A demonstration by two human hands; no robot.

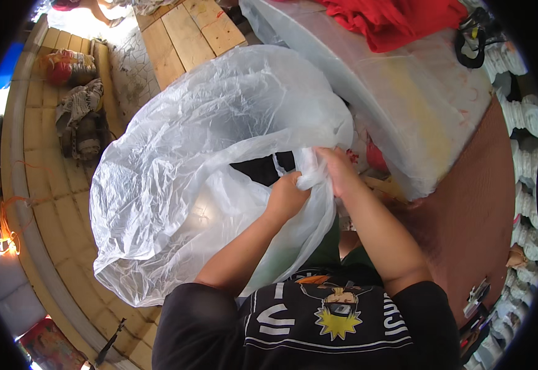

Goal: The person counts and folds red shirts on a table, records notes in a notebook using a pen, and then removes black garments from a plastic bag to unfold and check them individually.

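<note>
A large clear plastic bag [158, 166] puffs out in front of me, wrinkled and see-through. Its rim is bunched between my two hands. My left hand [288, 197] is closed on the gathered edge. Just to the right and a little farther off, my right hand [336, 169] grips the same plastic, its fingers partly hidden by the folds. Something black [262, 168] shows through the gap in the bag beside my left hand; I cannot tell what it is.
A plastic-covered table [404, 98] stands at the far right with red cloth [386, 21] and a black strap-like item [470, 46] on it. Wooden planks [185, 37] lie beyond the bag. Bundled rags [81, 105] sit at the left. Stacked white material [525, 172] lines the right edge.
</note>
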